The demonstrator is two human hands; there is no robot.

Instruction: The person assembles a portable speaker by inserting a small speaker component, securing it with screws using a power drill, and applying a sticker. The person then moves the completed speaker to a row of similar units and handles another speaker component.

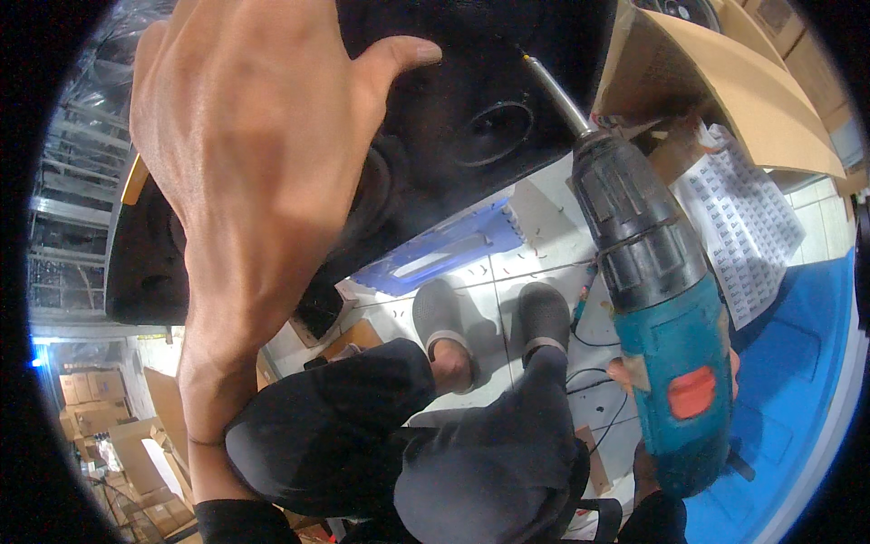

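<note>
In my right hand [620, 374] is a teal and black power drill [675, 363] with a red-orange patch on its side. The drill body hides most of that hand. A long silver bit [562, 98] runs from the chuck toward a black speaker cabinet [426, 195] with round openings. I cannot tell whether the tip touches the cabinet. My left hand [258, 136] reaches over the cabinet's left part, back of the hand up and thumb stretched out to the side. Its other fingertips lie beyond the upper edge of the picture.
Right of the cabinet stands an open cardboard box [725, 77], with a printed white sheet [739, 222] beneath it. A blue plastic tray [788, 363] lies at the right. Below the cabinet is a blue-violet plastic crate [444, 254]. Cables [589, 381] and dark shavings lie on the tiles.
</note>
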